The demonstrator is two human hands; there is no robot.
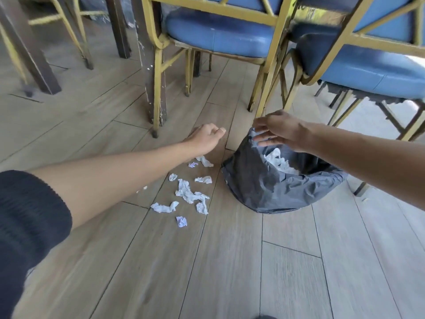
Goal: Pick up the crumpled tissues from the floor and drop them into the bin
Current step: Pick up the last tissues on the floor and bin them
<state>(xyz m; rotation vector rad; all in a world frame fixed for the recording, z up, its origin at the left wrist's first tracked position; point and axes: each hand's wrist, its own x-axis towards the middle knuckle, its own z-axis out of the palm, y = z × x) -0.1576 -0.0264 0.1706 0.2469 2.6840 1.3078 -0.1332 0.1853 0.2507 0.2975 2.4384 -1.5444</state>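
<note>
Wood-plank floor (230, 261) w/ pale grey-brown boards runs across the whole view. Blue-seat chairs (218, 38) w/ yellow frames stand at top centre & top right; dark wooden legs (34, 54) at top left, cut off by the frame edge so can't tell what they belong to.

Tissues (188, 194) lie scattered on the floor just left of the bin (264, 180), several white crumpled bits, one or two w/ a purplish tint. Bin is lined w/ a dark grey bag; more white tissue (278, 163) shows inside it. Bin sits right against a front leg of the chair, w/ the chair legs close behind it.

Left hand (204, 139) reaches low over the floor beyond the top of the tissue pile, fingers curled under, thumb out; fingertips are hidden by the hand itself, so can't tell if that grip holds anything. Left forearm crosses over part of the pile; dark sleeve (30, 226) at lower left, blurred.

Right hand (278, 132) hovers over the far rim of the bin, fingers spread & relaxed, holding nothing; edges motion-blurred. It hides part of the bin rim.
</note>
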